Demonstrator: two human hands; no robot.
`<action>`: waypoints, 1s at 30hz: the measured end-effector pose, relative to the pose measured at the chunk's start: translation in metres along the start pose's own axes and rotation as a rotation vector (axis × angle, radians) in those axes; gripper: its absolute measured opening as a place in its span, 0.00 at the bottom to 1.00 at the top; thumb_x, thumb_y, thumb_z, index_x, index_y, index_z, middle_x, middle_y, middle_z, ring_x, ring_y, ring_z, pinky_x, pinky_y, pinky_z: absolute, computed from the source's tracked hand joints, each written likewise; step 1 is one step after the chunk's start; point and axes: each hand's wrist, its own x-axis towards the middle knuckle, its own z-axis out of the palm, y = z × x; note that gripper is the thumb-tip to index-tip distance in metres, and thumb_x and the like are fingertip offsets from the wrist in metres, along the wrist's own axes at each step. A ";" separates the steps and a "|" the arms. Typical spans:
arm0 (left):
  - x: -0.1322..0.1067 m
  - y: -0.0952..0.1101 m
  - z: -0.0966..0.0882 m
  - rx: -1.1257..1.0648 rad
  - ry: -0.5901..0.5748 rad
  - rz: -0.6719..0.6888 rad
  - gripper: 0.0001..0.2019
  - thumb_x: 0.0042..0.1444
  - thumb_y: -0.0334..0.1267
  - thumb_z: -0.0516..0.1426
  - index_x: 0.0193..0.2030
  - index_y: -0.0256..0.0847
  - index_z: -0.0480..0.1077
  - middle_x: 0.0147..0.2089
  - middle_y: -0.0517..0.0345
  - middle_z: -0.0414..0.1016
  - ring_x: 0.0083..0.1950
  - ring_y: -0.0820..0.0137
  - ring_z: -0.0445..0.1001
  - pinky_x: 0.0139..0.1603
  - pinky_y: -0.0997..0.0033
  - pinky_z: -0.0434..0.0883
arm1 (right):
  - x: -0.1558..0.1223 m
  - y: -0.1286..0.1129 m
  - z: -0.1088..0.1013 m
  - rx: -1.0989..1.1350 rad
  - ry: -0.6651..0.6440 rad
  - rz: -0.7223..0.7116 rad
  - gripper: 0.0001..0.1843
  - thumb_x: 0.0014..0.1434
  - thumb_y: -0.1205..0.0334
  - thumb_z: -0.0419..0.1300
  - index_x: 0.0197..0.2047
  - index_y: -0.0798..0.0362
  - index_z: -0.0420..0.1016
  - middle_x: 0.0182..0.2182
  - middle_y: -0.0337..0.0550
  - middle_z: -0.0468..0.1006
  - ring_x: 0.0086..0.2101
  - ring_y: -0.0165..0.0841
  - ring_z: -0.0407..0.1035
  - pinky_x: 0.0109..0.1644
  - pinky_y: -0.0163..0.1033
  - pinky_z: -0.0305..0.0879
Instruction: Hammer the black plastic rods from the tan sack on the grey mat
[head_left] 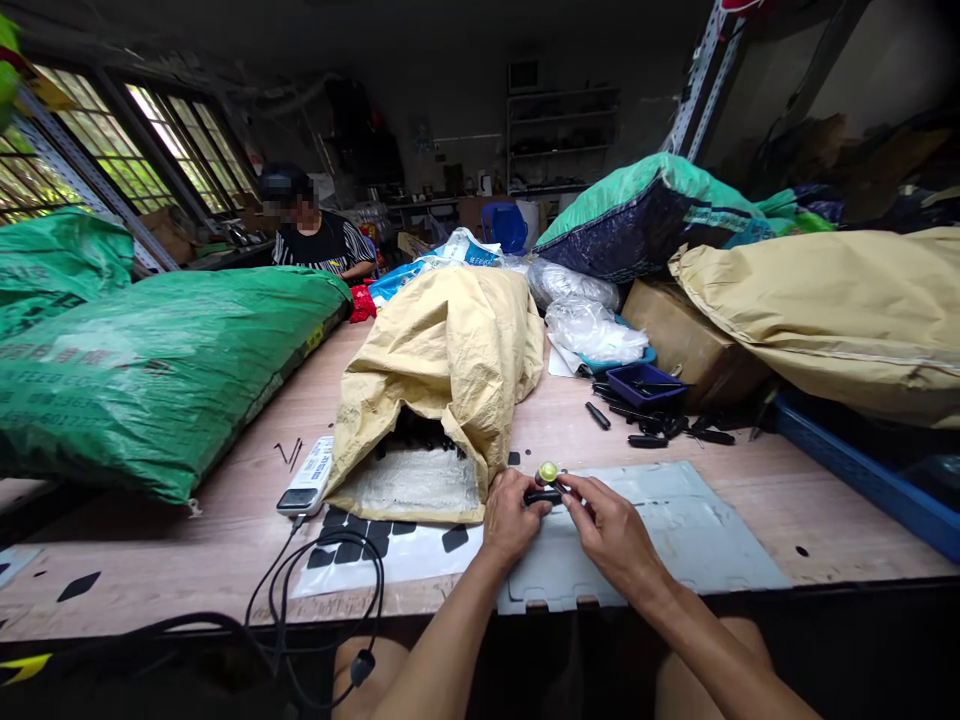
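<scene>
My left hand (514,515) is closed around a short black rod-like piece (543,496) low over the grey plastic sheet (660,535). Thumb and fingertips of my right hand (604,520) are pinched together at the right end of that piece; whatever they grip is too small to make out. Just beyond the fingertips is a small round thing with a yellow-green top (548,471). A yellow woven sack (442,350) lies in front of my left hand, its mouth facing me and dark pieces visible inside.
Several black pieces (649,441) lie around a purple tray (645,384) at right. A blue crate (862,480) edges the table. Left are a green sack (165,370), a white device (309,478) with a looped cable (381,570), and black stickers (349,540). A person (319,235) sits beyond.
</scene>
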 end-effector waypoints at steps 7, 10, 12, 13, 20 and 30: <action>0.000 0.002 -0.001 0.022 0.006 -0.002 0.03 0.56 0.34 0.63 0.38 0.43 0.76 0.42 0.57 0.72 0.50 0.63 0.69 0.53 0.63 0.65 | -0.011 0.006 0.011 -0.109 -0.024 -0.025 0.17 0.69 0.63 0.51 0.55 0.49 0.77 0.45 0.45 0.82 0.44 0.36 0.78 0.50 0.40 0.74; 0.000 0.000 0.001 -0.006 0.021 0.009 0.06 0.56 0.33 0.64 0.41 0.44 0.77 0.43 0.57 0.73 0.51 0.63 0.69 0.55 0.63 0.65 | -0.010 0.007 0.005 -0.122 0.018 -0.017 0.17 0.70 0.62 0.51 0.55 0.49 0.76 0.46 0.46 0.82 0.45 0.36 0.77 0.51 0.41 0.73; -0.001 -0.001 0.002 -0.019 0.029 0.019 0.08 0.56 0.34 0.64 0.43 0.44 0.77 0.44 0.57 0.73 0.51 0.62 0.69 0.55 0.62 0.65 | -0.010 0.007 0.002 -0.131 0.048 -0.008 0.17 0.70 0.61 0.51 0.56 0.49 0.76 0.46 0.46 0.82 0.46 0.36 0.77 0.51 0.41 0.73; -0.001 -0.002 0.002 -0.021 0.032 0.020 0.08 0.56 0.34 0.64 0.43 0.44 0.77 0.44 0.57 0.73 0.51 0.62 0.69 0.55 0.62 0.65 | -0.011 0.008 0.002 -0.138 0.051 -0.004 0.17 0.70 0.61 0.50 0.56 0.50 0.76 0.46 0.46 0.82 0.46 0.36 0.77 0.51 0.41 0.72; -0.002 0.000 0.001 -0.009 0.031 0.027 0.07 0.56 0.33 0.63 0.42 0.43 0.76 0.44 0.56 0.72 0.51 0.62 0.69 0.55 0.63 0.65 | 0.000 0.019 -0.007 -0.224 0.048 0.057 0.17 0.70 0.59 0.51 0.56 0.47 0.77 0.47 0.44 0.82 0.46 0.35 0.76 0.49 0.39 0.70; -0.003 -0.001 0.001 -0.010 0.034 0.040 0.07 0.57 0.33 0.61 0.42 0.44 0.75 0.44 0.56 0.73 0.52 0.62 0.68 0.55 0.62 0.65 | 0.037 0.076 -0.002 -0.708 -0.007 0.128 0.16 0.68 0.65 0.54 0.54 0.49 0.78 0.41 0.45 0.78 0.43 0.37 0.69 0.44 0.39 0.59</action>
